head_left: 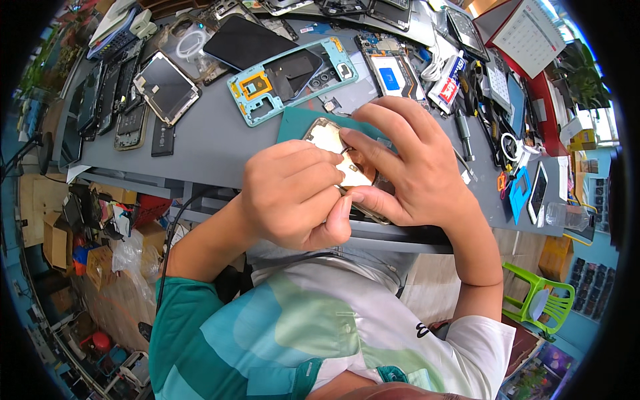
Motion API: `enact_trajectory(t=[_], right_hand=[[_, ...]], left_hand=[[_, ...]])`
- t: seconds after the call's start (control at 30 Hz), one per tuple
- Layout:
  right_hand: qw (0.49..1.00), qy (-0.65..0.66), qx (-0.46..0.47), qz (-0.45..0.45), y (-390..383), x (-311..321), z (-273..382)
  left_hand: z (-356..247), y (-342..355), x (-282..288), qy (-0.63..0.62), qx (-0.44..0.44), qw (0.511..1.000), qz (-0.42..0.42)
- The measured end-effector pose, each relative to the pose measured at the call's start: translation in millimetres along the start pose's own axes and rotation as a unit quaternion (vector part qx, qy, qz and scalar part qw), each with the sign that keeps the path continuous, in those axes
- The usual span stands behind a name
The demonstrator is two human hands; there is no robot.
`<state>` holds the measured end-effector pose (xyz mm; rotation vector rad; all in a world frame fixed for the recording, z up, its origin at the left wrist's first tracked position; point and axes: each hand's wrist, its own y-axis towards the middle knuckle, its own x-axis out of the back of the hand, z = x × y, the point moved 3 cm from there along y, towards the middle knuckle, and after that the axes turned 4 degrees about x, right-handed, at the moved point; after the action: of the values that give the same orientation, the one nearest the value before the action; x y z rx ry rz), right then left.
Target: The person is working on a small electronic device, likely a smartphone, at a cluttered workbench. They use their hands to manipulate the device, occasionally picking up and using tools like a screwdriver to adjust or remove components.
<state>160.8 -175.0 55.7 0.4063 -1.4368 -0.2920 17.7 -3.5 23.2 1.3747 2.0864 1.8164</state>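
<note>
An opened phone part (328, 137) with a silvery metal plate and a copper-coloured patch lies at the near edge of the desk, partly over a green mat (297, 123). Curled over its left side, my left hand (293, 193) has its fingertips closed at the plate; whether they hold something small there is hidden. My right hand (417, 163) grips the part from the right, index finger on its upper face and thumb at the near edge. Much of the part is covered by my fingers. Just beyond the mat rests a light-blue phone frame (237, 90) with yellow-orange pieces inside.
A dark phone panel (243, 43) partly underlies the blue frame. Several dismantled phones and a loose battery (163, 138) lie left. To the right are a white-and-red tube (448, 80), a screwdriver (464, 133), a white phone (537, 193) and a calendar (530, 37).
</note>
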Motion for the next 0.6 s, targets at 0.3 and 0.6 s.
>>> enact_trajectory(t=[0.3, 0.6], right_hand=[[0.979, 0.126, 0.054, -0.150, 1.7, -44.8, -10.7], [0.975, -0.030, 0.096, -0.198, -7.6, -48.6, -16.5]], left_hand=[[-4.2, -5.2, 22.5, 0.051, 0.033, 0.994, 0.086], [-22.6, 34.8, 2.0, -0.009, -0.050, 0.992, 0.119]])
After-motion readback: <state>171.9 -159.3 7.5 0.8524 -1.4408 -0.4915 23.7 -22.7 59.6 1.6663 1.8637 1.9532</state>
